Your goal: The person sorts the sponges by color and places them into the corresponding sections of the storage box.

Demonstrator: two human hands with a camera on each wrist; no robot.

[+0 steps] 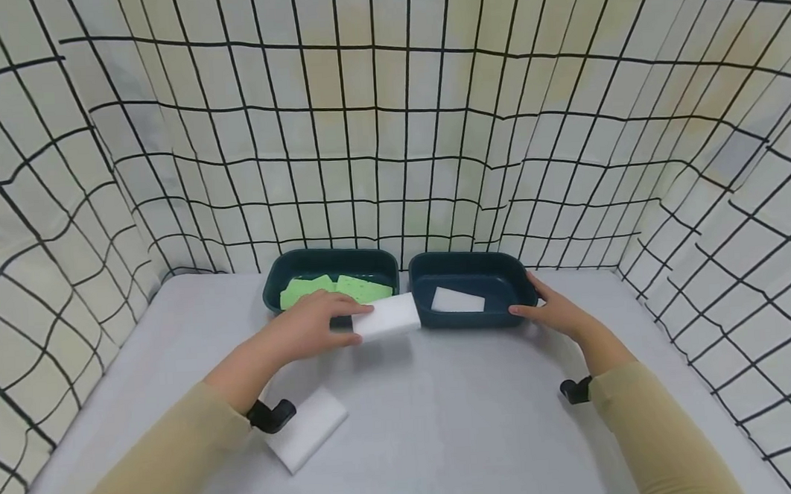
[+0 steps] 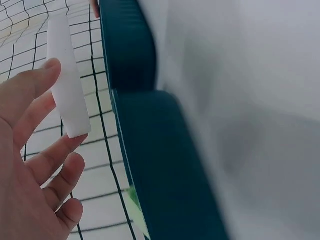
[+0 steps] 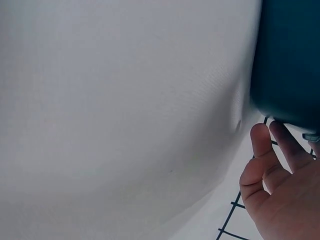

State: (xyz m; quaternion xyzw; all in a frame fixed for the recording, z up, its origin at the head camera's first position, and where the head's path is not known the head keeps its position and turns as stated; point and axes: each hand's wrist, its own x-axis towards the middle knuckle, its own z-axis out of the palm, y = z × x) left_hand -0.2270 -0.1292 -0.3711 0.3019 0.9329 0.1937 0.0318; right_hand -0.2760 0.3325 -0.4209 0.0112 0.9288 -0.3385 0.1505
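My left hand (image 1: 312, 326) pinches a white sponge block (image 1: 387, 317) between thumb and fingers, holding it up in front of the gap between two dark teal containers. In the left wrist view the block (image 2: 69, 80) is seen along its narrow side, the thumb on one face and fingertips at its lower end. At the right end of the right container (image 1: 469, 319), my right hand (image 1: 560, 313) grips the corner, thumb at the front rim and fingers round the side. Inside that container lies another white sponge block (image 1: 457, 300).
Green sponges (image 1: 364, 288) lie in the left container (image 1: 329, 255). A further white sponge block (image 1: 307, 431) rests on the white table (image 1: 445, 423) under my left wrist, partly hidden by a black wrist strap (image 1: 270, 416). Black netting (image 1: 377, 158) over pale cloth encloses the back and sides.
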